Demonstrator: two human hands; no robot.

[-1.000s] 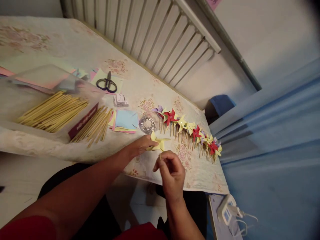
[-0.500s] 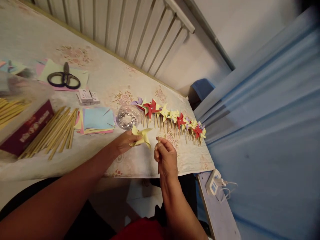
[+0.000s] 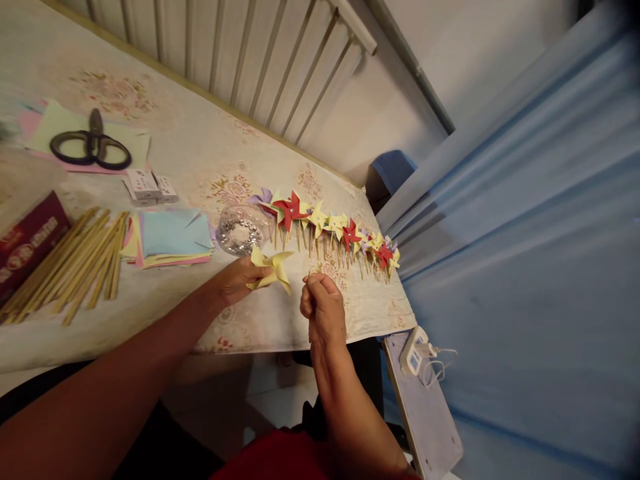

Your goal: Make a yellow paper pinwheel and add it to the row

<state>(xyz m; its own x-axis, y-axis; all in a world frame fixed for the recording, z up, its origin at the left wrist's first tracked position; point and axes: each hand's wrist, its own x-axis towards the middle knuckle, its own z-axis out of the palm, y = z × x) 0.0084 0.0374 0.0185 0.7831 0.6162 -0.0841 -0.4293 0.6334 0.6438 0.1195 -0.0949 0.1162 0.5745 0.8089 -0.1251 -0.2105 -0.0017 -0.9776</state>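
Between the fingers and thumb of my left hand (image 3: 239, 280) is a yellow paper pinwheel (image 3: 273, 270), its blades folded and spread toward the right. My right hand (image 3: 324, 303) is closed around a thin wooden stick (image 3: 309, 275); only a bit of its tip shows above the fingers, the rest is hidden. A gap separates the stick from the pinwheel. Just behind my left hand sits a clear round container (image 3: 240, 235) of small silvery pins. Beyond my right hand lies a row of finished pinwheels (image 3: 350, 233) on sticks, red, yellow and purple.
Left of my hands are stacked coloured paper squares (image 3: 177, 233), a spread of wooden sticks (image 3: 75, 267), a maroon box (image 3: 30, 240), small white boxes (image 3: 147, 187) and dark-handled scissors (image 3: 93, 143) on more paper. A power strip (image 3: 415, 350) rests on a bench at the right, beside a blue curtain (image 3: 500, 267).
The camera view has turned slightly, so everything sits further left. Less of the stick shows in my right hand; both hands keep nearly the same spacing and hold.
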